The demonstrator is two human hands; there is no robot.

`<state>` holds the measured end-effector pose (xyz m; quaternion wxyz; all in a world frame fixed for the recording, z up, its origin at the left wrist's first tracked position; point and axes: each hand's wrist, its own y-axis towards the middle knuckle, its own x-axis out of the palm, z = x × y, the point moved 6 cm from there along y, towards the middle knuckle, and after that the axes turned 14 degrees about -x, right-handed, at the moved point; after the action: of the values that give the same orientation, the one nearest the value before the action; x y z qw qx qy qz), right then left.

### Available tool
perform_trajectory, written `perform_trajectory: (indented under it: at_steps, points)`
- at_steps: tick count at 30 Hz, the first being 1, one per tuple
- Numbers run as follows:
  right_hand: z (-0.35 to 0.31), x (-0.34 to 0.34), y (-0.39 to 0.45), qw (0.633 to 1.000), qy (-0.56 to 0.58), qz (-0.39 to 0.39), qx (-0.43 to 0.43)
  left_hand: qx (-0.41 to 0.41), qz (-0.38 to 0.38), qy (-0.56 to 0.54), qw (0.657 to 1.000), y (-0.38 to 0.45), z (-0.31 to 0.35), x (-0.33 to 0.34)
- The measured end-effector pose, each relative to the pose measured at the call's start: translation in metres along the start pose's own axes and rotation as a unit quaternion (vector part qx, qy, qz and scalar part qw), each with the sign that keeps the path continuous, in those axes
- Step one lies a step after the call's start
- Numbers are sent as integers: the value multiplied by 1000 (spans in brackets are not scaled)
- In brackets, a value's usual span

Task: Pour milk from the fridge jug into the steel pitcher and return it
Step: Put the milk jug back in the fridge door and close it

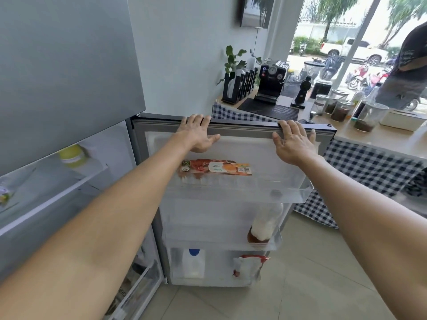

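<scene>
The lower fridge door (242,129) stands open toward me. My left hand (196,135) and my right hand (293,142) both grip its top edge, fingers hooked over the rim. A white milk jug with a blue cap (193,264) stands in the bottom door shelf at the left. I cannot see a steel pitcher in the head view.
An egg carton (217,168) lies in the top door bin, a bottle (265,224) in the middle one, a red-white pouch (248,266) at the bottom. The counter (369,135) on the right holds an espresso machine (271,82) and jars (339,109). A person (409,65) stands far right.
</scene>
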<state>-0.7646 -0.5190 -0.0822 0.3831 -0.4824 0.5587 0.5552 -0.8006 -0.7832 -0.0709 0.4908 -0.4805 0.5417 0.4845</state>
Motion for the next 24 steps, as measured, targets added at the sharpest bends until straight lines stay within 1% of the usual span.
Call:
perform_trajectory:
  at_steps: [5,11,14,20,24]
  points:
    - [-9,-13,-40,1000,-8,11,-19,-5,-18,-25,1000,-24,-1,-2]
    - [-31,-39,-101,997,-8,0,-80,-28,-33,-43,998,-67,-2,-3]
    - [-44,-52,-136,993,0,-42,-112,-34,-42,-74,996,-94,0,-5]
    - [-84,-79,-193,972,70,-141,-175,-29,-30,-150,988,-165,-5,-10]
    - [-105,-84,-219,961,91,-179,-192,-19,-41,-194,980,-213,-11,-12]
